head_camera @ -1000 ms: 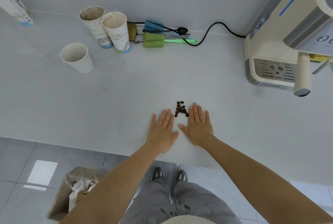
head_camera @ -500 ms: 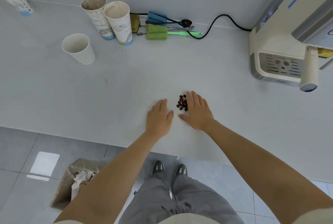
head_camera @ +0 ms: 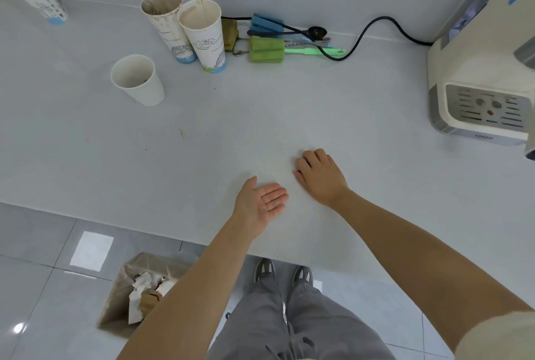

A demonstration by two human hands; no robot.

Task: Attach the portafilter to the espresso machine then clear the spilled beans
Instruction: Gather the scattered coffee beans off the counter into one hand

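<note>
Bean-clearing step is proceeding; right hand (head_camera: pixel 320 175) is lying curled, knuckles up, on the counter (head_camera: pixel 289 104), presumably covering the beans, none showing; left hand (head_camera: pixel 262 203) is waiting palm-up, empty, just beside; next move calls for sweeping them into that palm.

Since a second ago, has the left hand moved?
Yes. The left hand has turned palm-up and drawn back toward the counter edge, beside the curled right hand.
</note>
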